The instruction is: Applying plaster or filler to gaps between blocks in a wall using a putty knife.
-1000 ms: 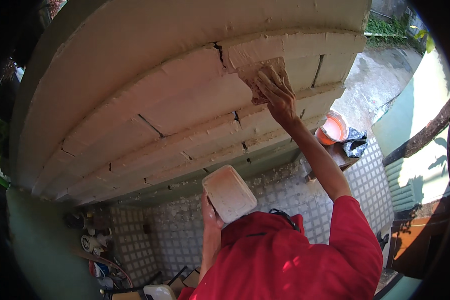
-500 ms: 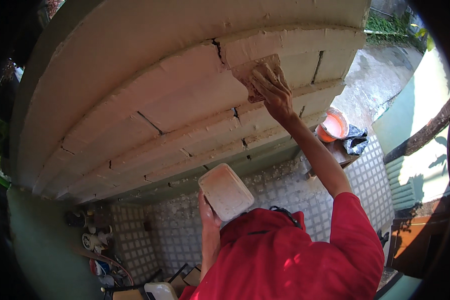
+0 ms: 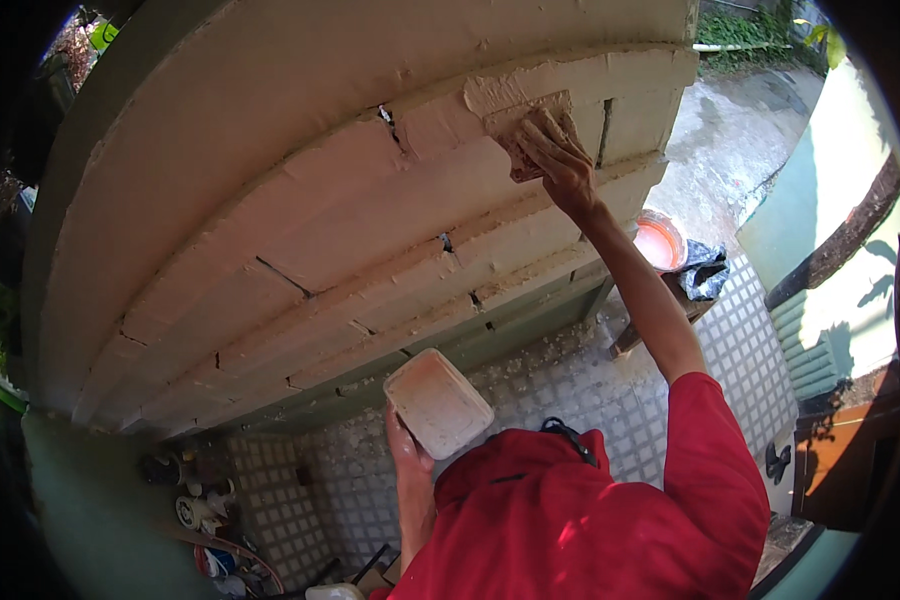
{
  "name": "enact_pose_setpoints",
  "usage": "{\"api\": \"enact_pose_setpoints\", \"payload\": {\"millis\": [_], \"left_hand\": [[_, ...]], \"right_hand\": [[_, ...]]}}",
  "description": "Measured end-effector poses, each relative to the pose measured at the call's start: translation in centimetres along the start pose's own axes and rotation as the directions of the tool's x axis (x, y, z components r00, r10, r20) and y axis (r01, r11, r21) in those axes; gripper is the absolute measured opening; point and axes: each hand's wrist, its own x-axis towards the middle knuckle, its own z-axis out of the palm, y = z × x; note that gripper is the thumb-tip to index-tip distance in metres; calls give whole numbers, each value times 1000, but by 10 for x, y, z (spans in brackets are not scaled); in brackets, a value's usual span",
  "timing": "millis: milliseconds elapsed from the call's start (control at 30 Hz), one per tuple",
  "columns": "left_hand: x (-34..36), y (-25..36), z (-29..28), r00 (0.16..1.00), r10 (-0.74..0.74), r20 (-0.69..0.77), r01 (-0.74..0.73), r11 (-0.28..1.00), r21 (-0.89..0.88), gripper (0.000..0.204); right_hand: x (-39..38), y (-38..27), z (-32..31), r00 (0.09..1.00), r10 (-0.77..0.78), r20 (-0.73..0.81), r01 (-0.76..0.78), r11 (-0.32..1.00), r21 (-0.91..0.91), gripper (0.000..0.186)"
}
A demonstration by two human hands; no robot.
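My right arm reaches up to a wall of long, block-like courses (image 3: pixel 370 235) with open cracks at the joints. The fingers of my right hand (image 3: pixel 560 155) press a flat, squarish plaster-smeared spreader (image 3: pixel 513 132) against one course. Around its upper left edge lies a patch of rough, wet-looking plaster (image 3: pixel 492 93). Lower down, my left hand (image 3: pixel 405 445) grips a pale rectangular plastic tub (image 3: pixel 438 402) from its left side. The tub is tilted, its broad face coated pinkish-beige; whether it holds plaster inside I cannot tell.
An orange bucket (image 3: pixel 660 243) with pinkish-white contents and a black plastic bag (image 3: pixel 707 272) rest on a low wooden bench (image 3: pixel 627 340) at the right. Mixed containers (image 3: pixel 202 512) crowd the lower left. Patterned tiles (image 3: pixel 610 410) cover the floor.
My right hand has slid the spreader rightward along the course, leaving more ridged plaster exposed behind it. The whole view has shifted slightly; my left hand keeps hold of the tub.
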Motion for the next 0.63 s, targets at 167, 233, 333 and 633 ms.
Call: {"api": "enact_pose_setpoints", "payload": {"millis": [167,233,333,633], "left_hand": [[1,0,5,1000,26,16,-26,1000,9,42],[-6,1,16,1000,9,18,-9,1000,22,42],[-2,-4,18,999,9,47,-11,999,35,42],[-8,-14,16,995,16,100,-19,999,29,47]], "right_hand": [[-5,4,-31,999,-46,-26,47,997,59,54],[18,15,-33,997,-14,-78,18,999,49,55],[33,38,-23,994,-2,-111,0,1000,-11,56],[-20,68,-27,999,-22,40,23,1000,-21,53]]}}
